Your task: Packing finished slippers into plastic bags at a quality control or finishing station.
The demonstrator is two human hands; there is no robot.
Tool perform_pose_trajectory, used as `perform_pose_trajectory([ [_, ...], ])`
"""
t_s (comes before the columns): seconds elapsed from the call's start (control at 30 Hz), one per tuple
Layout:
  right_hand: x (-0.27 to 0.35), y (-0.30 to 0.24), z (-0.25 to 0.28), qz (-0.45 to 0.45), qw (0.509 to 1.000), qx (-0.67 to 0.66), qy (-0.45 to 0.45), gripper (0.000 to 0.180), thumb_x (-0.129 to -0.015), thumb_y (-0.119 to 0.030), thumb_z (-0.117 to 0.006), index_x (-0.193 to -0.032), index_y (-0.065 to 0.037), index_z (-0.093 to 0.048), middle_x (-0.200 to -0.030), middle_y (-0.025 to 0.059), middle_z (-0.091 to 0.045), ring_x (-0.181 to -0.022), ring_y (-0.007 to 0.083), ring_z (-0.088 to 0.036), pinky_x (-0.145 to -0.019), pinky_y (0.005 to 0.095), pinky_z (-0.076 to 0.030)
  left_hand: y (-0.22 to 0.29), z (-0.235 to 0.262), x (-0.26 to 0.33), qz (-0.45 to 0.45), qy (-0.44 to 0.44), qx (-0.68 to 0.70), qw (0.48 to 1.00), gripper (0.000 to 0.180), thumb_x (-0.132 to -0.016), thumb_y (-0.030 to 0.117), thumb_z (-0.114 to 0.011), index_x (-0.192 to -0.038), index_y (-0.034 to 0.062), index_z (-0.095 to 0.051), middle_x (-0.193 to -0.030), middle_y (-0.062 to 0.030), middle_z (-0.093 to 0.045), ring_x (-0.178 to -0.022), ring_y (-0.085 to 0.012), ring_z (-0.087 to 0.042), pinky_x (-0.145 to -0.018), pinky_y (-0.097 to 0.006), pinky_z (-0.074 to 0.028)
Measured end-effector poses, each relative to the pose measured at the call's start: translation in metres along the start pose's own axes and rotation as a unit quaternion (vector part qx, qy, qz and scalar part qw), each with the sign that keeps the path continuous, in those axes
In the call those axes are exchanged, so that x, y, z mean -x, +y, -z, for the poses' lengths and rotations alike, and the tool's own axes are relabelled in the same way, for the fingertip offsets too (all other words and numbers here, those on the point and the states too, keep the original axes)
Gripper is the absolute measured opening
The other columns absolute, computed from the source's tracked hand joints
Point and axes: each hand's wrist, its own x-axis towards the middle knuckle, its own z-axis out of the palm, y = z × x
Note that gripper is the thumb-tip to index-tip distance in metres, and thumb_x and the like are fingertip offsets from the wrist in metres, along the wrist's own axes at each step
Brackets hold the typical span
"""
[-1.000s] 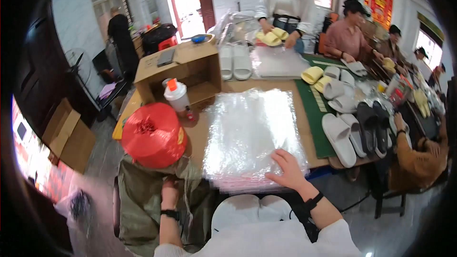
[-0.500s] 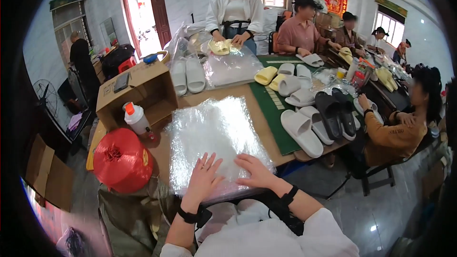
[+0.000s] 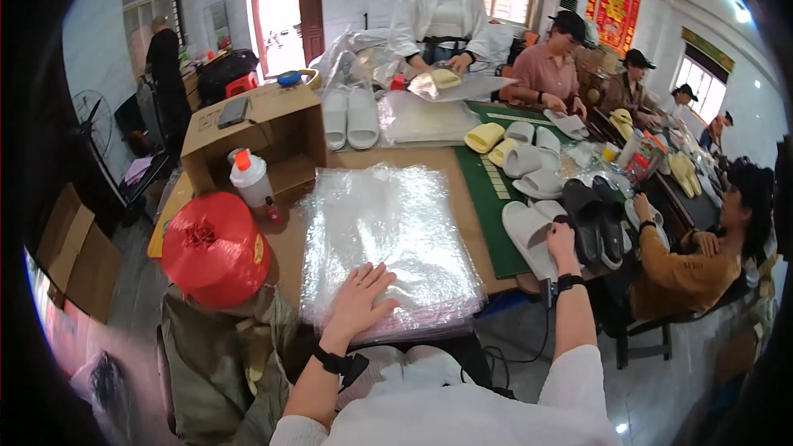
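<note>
My left hand [image 3: 363, 299] lies flat, fingers stretched out, on the near part of a stack of clear plastic bags [image 3: 388, 227]. To the right, my right hand [image 3: 562, 239] has its fingers curled round the edge of a white slide slipper [image 3: 546, 210]. Another white slide slipper [image 3: 523, 227] lies against it on the left, and a pair of black slide slippers [image 3: 581, 211] lies just to the right. The fingertips of my right hand are partly hidden.
Left of the bags stand a red twine roll [image 3: 211, 248], a white bottle [image 3: 250, 177] and an open cardboard box [image 3: 256, 128]. More slippers lie on the green mat [image 3: 475, 167]. Across the table a person [image 3: 446, 25] handles a yellow slipper and a clear bag; others sit along the right.
My right hand has left the bags and reached out right to the white slippers. My left hand stays on the stack. The person opposite has lifted a clear bag by the yellow slipper.
</note>
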Motion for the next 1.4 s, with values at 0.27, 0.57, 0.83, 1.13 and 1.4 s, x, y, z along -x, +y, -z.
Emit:
perform_pose_trajectory([
  [0.27,0.011,-0.080,-0.011,0.098,0.990,-0.100,-0.025,0.033,-0.083,-0.031,-0.069,-0.085,0.002,-0.064,-0.095,0.0251,-0.060,-0.091,0.0442,-0.059,-0.081,0.0518,-0.047,-0.003,-0.002,0.003,-0.007,0.005,-0.029,1.000,0.058,-0.092,0.051,-0.056,-0.138,0.0157,-0.055,-0.151,-0.0108,-0.045,-0.142,-0.0329,-0.036,-0.119,-0.046,-0.023],
  [0.57,0.001,-0.073,-0.035,0.112,0.993,-0.008,0.040,0.039,-0.091,-0.036,-0.061,-0.086,0.002,-0.068,-0.096,0.0254,-0.065,-0.087,0.0429,-0.063,-0.078,0.0506,-0.049,-0.005,-0.009,0.001,-0.004,0.012,-0.017,1.000,0.058,-0.091,0.052,-0.056,-0.138,0.0187,-0.055,-0.150,-0.0104,-0.046,-0.141,-0.0329,-0.037,-0.119,-0.047,-0.024],
  [0.83,0.011,-0.141,0.046,0.061,0.943,-0.327,0.022,0.044,-0.095,-0.032,-0.061,-0.081,0.009,-0.061,-0.068,0.0143,-0.059,-0.061,0.0183,-0.053,-0.058,0.0395,-0.039,-0.005,-0.005,0.005,0.008,-0.026,-0.032,0.999,0.069,-0.088,0.055,-0.061,-0.144,0.0162,-0.049,-0.153,-0.0138,-0.042,-0.143,-0.0371,-0.034,-0.119,-0.047,-0.024],
  [1.13,0.113,-0.162,0.120,0.052,0.819,-0.566,-0.084,0.026,-0.099,-0.011,-0.054,-0.115,0.006,-0.064,-0.099,0.0044,-0.071,-0.087,0.0095,-0.062,-0.073,0.0247,-0.049,0.007,0.029,0.007,-0.016,-0.011,-0.041,0.999,0.079,-0.072,0.043,-0.078,-0.137,0.0068,-0.052,-0.143,-0.0247,-0.048,-0.136,-0.0405,-0.042,-0.115,-0.046,-0.033],
  [1.4,0.189,-0.149,0.113,0.095,0.804,-0.569,-0.143,0.028,-0.093,-0.007,-0.055,-0.117,0.006,-0.064,-0.110,0.0069,-0.069,-0.098,0.0152,-0.066,-0.086,0.0287,-0.051,0.008,0.028,0.007,0.006,0.067,-0.006,0.998,0.026,-0.084,0.014,-0.067,-0.110,0.0114,-0.070,-0.119,-0.0107,-0.067,-0.113,-0.0335,-0.062,-0.091,-0.040,-0.052],
])
